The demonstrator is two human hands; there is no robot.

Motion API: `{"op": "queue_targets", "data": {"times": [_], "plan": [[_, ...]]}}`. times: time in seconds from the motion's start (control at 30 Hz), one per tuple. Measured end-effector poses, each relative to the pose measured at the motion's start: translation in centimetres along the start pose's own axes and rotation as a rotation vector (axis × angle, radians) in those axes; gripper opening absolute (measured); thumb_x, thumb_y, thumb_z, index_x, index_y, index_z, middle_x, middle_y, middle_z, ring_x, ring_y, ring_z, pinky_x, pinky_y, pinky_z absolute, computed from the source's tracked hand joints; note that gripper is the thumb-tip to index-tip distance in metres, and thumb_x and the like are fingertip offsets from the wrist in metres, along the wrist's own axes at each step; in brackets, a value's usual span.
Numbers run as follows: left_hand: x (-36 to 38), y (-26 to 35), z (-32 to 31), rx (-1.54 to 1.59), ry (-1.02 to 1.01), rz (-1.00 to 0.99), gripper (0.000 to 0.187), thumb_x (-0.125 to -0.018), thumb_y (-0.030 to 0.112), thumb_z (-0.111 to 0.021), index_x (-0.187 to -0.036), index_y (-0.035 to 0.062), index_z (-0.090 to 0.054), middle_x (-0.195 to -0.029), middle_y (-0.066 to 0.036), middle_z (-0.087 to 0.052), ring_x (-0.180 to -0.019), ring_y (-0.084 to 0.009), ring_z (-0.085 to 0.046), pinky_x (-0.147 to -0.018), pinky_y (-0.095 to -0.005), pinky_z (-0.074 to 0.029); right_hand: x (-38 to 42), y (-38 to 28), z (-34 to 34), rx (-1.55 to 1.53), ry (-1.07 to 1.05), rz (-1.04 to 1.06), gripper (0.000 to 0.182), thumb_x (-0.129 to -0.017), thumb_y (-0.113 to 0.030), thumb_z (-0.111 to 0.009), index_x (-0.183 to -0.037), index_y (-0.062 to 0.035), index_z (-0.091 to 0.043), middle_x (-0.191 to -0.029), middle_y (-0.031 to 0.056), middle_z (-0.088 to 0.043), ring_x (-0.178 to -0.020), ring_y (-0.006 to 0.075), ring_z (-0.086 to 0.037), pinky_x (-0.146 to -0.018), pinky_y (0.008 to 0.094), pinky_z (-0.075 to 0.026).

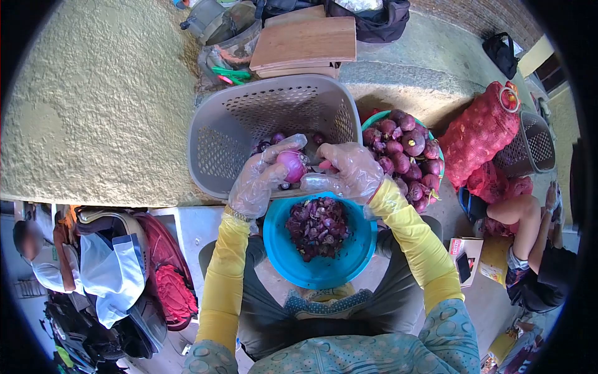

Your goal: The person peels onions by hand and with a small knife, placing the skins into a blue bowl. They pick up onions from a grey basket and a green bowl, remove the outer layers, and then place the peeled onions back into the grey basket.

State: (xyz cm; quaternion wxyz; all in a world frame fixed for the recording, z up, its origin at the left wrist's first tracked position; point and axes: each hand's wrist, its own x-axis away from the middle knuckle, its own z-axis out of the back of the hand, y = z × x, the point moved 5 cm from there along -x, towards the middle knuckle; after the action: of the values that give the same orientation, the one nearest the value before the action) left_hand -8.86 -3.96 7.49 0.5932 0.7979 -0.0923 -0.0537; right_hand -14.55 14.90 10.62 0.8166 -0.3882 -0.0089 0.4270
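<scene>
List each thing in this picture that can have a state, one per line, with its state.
Onion in the left hand: bare of dry outer skin, glossy
Grey basket: upright, onions at the bottom
Blue basin: upright, partly filled with onion peelings
Green-rimmed container: heaped with onions
Red mesh sack: bulging full
Phone: lying flat, screen dark

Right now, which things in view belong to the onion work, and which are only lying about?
In the work: onion in left hand, pink-handled tool in right hand, blue basin of peelings, big grey basket, green bowl of onions.

Seemingly lying about: phone, brown board, black bag.
</scene>
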Motion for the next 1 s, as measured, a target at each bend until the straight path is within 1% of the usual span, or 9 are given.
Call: {"op": "queue_targets", "data": {"times": [0.17, 0.23, 0.4, 0.47, 0.53, 0.77, 0.83, 0.97, 1.0], "plan": [[0.1, 0.2, -0.3, -0.084, -0.035, 0.063, 0.063, -0.097, 0.042, -0.064, -0.142, -0.0029, -0.054, -0.136, -0.011, -0.061, -0.114, -0.0153, -0.061, -0.100, -0.0313, -0.050, 0.0, -0.1, -0.4, -0.035, 0.011, 0.078, 0.045, -0.081, -0.042, -0.081, -0.098, -0.0039, -0.063, -0.081, 0.0169, -0.068, -0.077, 0.0389, -0.070, -0.065, 0.0461, -0.053], [0.0, 0.1, -0.6, -0.133, -0.012, 0.088, 0.077, -0.092, 0.059, -0.062, -0.135, -0.0052, -0.059, -0.146, -0.019, -0.053, -0.129, -0.0249, -0.056, -0.104, -0.0355, -0.049, 0.0, -0.4, -0.2, -0.018, -0.009, 0.069, 0.045, -0.081, -0.042, -0.080, -0.098, -0.0041, -0.064, -0.081, 0.0168, -0.068, -0.077, 0.0383, -0.070, -0.065, 0.0458, -0.054], [0.0, -0.3, -0.6, -0.073, -0.020, 0.137, 0.076, -0.094, 0.057, -0.060, -0.138, -0.0054, -0.056, -0.145, -0.019, -0.054, -0.127, -0.0256, -0.058, -0.103, -0.0358, -0.050, -0.2, -1.4, 0.3, -0.016, -0.027, 0.056, 0.045, -0.081, -0.044, -0.080, -0.096, -0.0041, -0.065, -0.080, 0.0163, -0.068, -0.077, 0.0371, -0.070, -0.065, 0.0446, -0.054], [0.0, -0.6, -0.5, -0.057, -0.026, 0.148, 0.077, -0.094, 0.057, -0.059, -0.139, -0.0051, -0.055, -0.144, -0.018, -0.055, -0.126, -0.0254, -0.059, -0.102, -0.0358, -0.052, -0.1, -1.4, 0.2, 0.007, 0.000, 0.108, 0.045, -0.081, -0.044, -0.080, -0.096, -0.0041, -0.066, -0.080, 0.0155, -0.068, -0.076, 0.0371, -0.070, -0.065, 0.0438, -0.054], [0.0, -1.0, -0.4, -0.062, -0.059, 0.224, 0.078, -0.096, 0.057, -0.057, -0.142, -0.0052, -0.052, -0.142, -0.017, -0.056, -0.122, -0.0242, -0.061, -0.100, -0.0362, -0.054, -0.2, -1.3, 0.0, -0.002, -0.023, 0.104, 0.045, -0.081, -0.044, -0.080, -0.096, -0.0040, -0.066, -0.080, 0.0153, -0.068, -0.076, 0.0370, -0.070, -0.065, 0.0436, -0.054], [0.2, -1.0, -0.7, -0.040, -0.090, 0.220, 0.074, -0.098, 0.054, -0.056, -0.142, -0.0057, -0.051, -0.136, -0.016, -0.060, -0.118, -0.0214, -0.063, -0.098, -0.0346, -0.055, -0.3, -1.8, 0.3, -0.041, -0.039, 0.087, 0.045, -0.081, -0.044, -0.080, -0.095, -0.0038, -0.066, -0.080, 0.0150, -0.068, -0.076, 0.0361, -0.070, -0.066, 0.0434, -0.054], [0.1, -1.0, -0.7, 0.008, -0.057, 0.204, 0.063, -0.099, 0.043, -0.056, -0.141, -0.0036, -0.054, -0.123, -0.013, -0.065, -0.105, -0.0195, -0.066, -0.091, -0.0347, -0.057, -0.3, -1.5, 0.0, -0.023, -0.052, 0.098, 0.046, -0.081, -0.045, -0.080, -0.096, -0.0039, -0.067, -0.080, 0.0149, -0.068, -0.076, 0.0360, -0.070, -0.066, 0.0435, -0.054], [0.4, -0.3, -0.9, -0.023, -0.088, 0.200, 0.066, -0.098, 0.046, -0.058, -0.142, -0.0038, -0.054, -0.122, -0.013, -0.066, -0.106, -0.0191, -0.066, -0.093, -0.0360, -0.056, -0.3, -1.8, 0.2, -0.004, -0.066, 0.099, 0.048, -0.081, -0.046, -0.080, -0.100, -0.0039, -0.069, -0.080, 0.0148, -0.068, -0.076, 0.0360, -0.069, -0.066, 0.0434, -0.054], [0.4, -0.5, -0.9, -0.023, -0.100, 0.198, 0.069, -0.098, 0.049, -0.057, -0.141, -0.0051, -0.053, -0.127, -0.014, -0.064, -0.110, -0.0198, -0.065, -0.095, -0.0348, -0.055, -0.3, -1.7, 0.1, -0.004, -0.066, 0.100, 0.048, -0.081, -0.046, -0.080, -0.100, -0.0039, -0.069, -0.080, 0.0148, -0.068, -0.076, 0.0360, -0.069, -0.066, 0.0434, -0.054]]}}
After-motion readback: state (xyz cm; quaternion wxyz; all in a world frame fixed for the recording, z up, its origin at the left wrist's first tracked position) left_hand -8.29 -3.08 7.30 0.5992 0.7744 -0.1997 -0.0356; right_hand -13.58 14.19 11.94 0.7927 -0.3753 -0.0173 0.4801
